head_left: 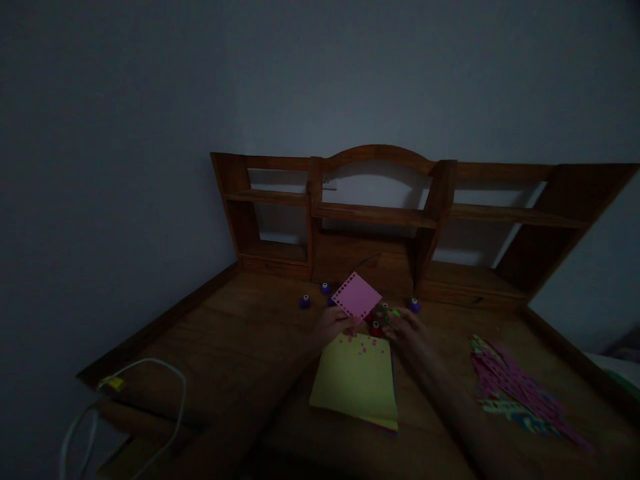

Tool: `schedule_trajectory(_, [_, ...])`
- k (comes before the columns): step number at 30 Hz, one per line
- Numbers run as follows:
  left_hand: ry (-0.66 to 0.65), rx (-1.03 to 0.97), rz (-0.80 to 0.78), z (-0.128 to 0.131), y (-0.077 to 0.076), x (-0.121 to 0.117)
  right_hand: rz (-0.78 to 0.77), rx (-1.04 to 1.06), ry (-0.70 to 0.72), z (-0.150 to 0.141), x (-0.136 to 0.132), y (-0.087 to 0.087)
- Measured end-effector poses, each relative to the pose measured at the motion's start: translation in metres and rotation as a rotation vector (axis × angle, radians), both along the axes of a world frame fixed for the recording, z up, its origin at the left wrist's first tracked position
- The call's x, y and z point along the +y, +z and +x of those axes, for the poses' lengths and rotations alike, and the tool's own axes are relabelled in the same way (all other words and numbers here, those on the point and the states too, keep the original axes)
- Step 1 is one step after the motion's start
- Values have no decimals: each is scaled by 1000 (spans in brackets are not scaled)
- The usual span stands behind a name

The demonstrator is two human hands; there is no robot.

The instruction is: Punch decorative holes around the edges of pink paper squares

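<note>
My left hand [333, 328] pinches the lower corner of a pink paper square [358, 297] and holds it up at a tilt. Small shaped holes run along two of its edges. At the right, the fingers of my right hand [409, 329] are closed around a small green paper punch [393, 315], partly hidden by them. Below both hands lies a stack of coloured paper with a yellow sheet [356, 383] on top. Tiny pink cut-outs [364, 350] are scattered over its far end. A red paper punch [376, 328] stands between my hands.
Purple paper punches [305, 302] stand on the wooden desk [240, 333], more of them farther back. Pink, yellow and blue paper strips [515, 383] are heaped at the right. A white cable [183, 387] loops at the left. A wooden shelf unit [375, 215] borders the back.
</note>
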State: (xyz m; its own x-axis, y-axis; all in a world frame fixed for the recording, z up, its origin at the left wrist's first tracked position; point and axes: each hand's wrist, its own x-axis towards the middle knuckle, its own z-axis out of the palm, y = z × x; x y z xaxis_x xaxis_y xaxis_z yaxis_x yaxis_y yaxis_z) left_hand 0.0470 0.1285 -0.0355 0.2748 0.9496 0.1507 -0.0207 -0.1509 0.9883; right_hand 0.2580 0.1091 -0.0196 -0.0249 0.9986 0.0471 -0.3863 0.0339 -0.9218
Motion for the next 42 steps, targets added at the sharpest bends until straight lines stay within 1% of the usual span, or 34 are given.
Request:
schedule_trajectory(2, [18, 63, 18, -1, -1, 1, -31, 69, 93, 1, 0, -2])
schedule_trajectory(4, [45, 135, 25, -1, -1, 0, -50, 99, 170, 4, -2, -1])
schedule_trajectory(7, [72, 204, 16, 0, 2, -3, -80, 126, 222, 11, -3, 3])
schedule_trajectory(11, [74, 221, 3, 2, 6, -7, -117, 170, 277, 16, -3, 5])
schedule_trajectory(16, [97, 150, -43, 6, 15, -13, -87, 215, 240, 12, -6, 8])
schedule_trajectory(19, [95, 69, -59, 8, 20, -17, -88, 256, 218, 11, -7, 9])
schedule_trajectory(23, [92, 4, -40, 6, 19, -17, -108, 218, 227, 15, -5, 8])
schedule_trajectory(26, [80, 41, -5, 5, 15, -15, -125, 125, 280, 17, -1, 4])
schedule_trajectory(28, [83, 87, 27, 4, 14, -15, -95, 96, 285, 16, 0, 0])
schedule_trajectory(31, [86, 150, 64, 4, 18, -17, -57, 83, 268, 12, -1, -2])
schedule_trajectory(36, [112, 200, 82, 6, 25, -21, -58, 44, 260, 6, -7, 1])
schedule_trajectory(42, [99, 198, 121, 6, 17, -18, 45, -29, 196, 2, -5, -7])
